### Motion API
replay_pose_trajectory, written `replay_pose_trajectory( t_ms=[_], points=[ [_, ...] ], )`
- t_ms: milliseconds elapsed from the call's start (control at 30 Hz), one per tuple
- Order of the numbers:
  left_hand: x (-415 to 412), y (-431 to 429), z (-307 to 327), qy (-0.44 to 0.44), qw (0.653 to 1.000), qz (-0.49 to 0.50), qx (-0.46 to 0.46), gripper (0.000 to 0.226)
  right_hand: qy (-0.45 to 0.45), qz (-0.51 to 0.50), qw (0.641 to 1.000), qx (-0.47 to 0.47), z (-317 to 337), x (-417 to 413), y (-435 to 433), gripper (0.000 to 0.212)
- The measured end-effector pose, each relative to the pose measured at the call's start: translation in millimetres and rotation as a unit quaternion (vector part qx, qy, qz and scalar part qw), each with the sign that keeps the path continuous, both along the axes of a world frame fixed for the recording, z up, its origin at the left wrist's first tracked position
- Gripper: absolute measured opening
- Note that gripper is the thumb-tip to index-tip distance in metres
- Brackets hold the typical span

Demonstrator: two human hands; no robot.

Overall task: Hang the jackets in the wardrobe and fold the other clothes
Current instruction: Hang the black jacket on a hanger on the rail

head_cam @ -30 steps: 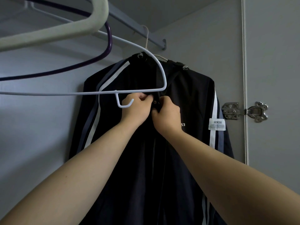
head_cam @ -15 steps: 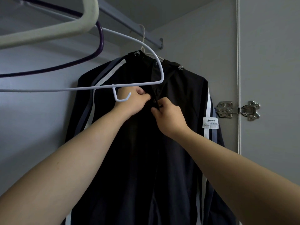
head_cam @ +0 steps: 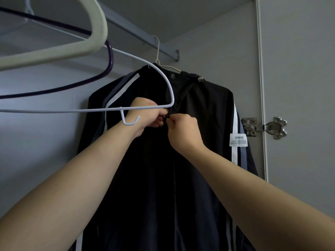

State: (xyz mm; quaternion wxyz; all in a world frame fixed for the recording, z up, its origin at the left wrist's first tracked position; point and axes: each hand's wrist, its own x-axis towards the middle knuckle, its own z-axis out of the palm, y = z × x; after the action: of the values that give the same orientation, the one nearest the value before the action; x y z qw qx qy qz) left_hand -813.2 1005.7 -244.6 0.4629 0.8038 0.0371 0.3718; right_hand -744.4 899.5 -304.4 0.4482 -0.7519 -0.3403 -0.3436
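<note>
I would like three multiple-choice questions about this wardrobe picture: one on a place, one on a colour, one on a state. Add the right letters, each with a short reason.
1. Where is the white label?
A) on the jacket sleeve, beside the door hinge
B) on a shelf
C) on the floor

2. What colour is the thin hanger just under the cream hanger?
A) red
B) purple
C) green

3. What do the left hand and right hand do?
A) both hang idle
B) both carry a folded shirt
C) both pinch the jacket's front closure

Answers:
1 A: the label sits on the striped sleeve next to the hinge.
2 B: its curved end shows purple.
3 C: the fingertips meet at the front opening.
</note>
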Motion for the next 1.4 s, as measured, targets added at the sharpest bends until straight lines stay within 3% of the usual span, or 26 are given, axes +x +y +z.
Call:
replay_pose_trajectory(
  t_ms=[133, 267, 367, 433, 633, 833, 967, 1200, 1400],
  points=[
    [-3.0, 0.4, -2.4, -0.010, 1.000, -0.024, -0.015, 0.021, -0.012, 0.018, 1.000, -0.003, -1.2, -0.2, -3.6, 0.041],
    [-2.3, 1.3, -8.5, 0.004, 0.998, -0.045, -0.046, 0.035, -0.010, 0.051, 0.999, -0.001, -10.1, -1.7, -3.7, 0.027],
    [-0.4, 1.1, -13.8, -0.003, 0.998, -0.044, -0.046, 0.038, 0.002, 0.045, 0.999, -0.008, -14.5, -0.4, -1.9, 0.038],
    [1.6, 1.0, -16.8, -0.016, 0.998, -0.039, -0.036, 0.036, 0.002, 0.039, 0.999, -0.010, -15.9, 1.7, -1.6, 0.035],
    [11.5, 3.5, -22.5, -0.017, 0.997, 0.062, 0.051, 0.025, 0.036, 0.119, 0.992, -0.002, -28.1, 7.9, -5.0, 0.041],
    [31.8, 4.6, -32.1, 0.002, 0.956, 0.179, 0.231, 0.028, 0.061, 0.168, 0.984, 0.002, -30.5, 10.6, -1.9, 0.047],
    [39.9, 13.3, -40.0, -0.039, 0.933, 0.191, 0.301, 0.028, 0.085, 0.187, 0.979, 0.010, -31.3, 10.1, -4.6, 0.050],
    [43.5, 15.2, -43.0, -0.071, 0.939, 0.172, 0.289, 0.030, 0.205, 0.270, 0.936, 0.089, -27.8, 12.5, -4.0, 0.049],
    [47.2, 13.6, -45.8, -0.088, 0.943, 0.186, 0.262, 0.030, 0.227, 0.296, 0.921, 0.109, -28.6, 12.8, -0.6, 0.052]
  ],
)
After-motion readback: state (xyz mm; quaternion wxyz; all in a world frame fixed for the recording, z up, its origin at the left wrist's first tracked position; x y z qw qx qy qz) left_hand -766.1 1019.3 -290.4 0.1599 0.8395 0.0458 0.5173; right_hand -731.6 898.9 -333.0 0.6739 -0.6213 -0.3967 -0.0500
